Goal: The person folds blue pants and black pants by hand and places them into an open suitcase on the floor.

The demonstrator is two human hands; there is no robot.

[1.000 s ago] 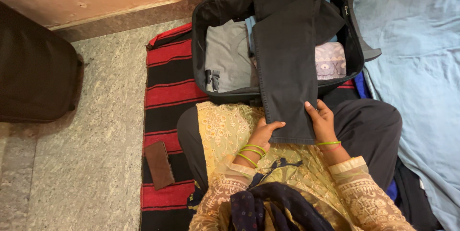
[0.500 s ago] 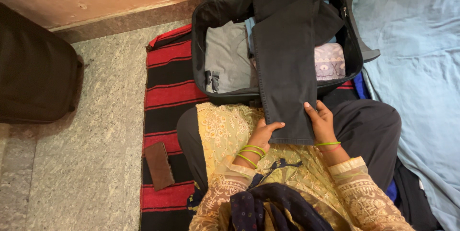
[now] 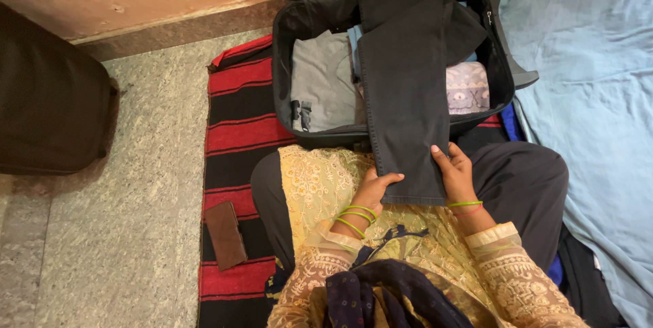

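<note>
I could not see the far end of the dark trousers; it ran past the top edge, over the suitcase lid. The trousers hid the middle of the open black suitcase, and part of a grey folded cloth and a pale patterned cloth inside. The trousers lay long, running straight away from my fingers across the suitcase, with the near end on my lap. My left hand pinched the near left corner, fingers closed on it. My right hand lay flat on the right edge, fingers spread. A small brown wallet sat on the striped mat, well left of my left fingers.
</note>
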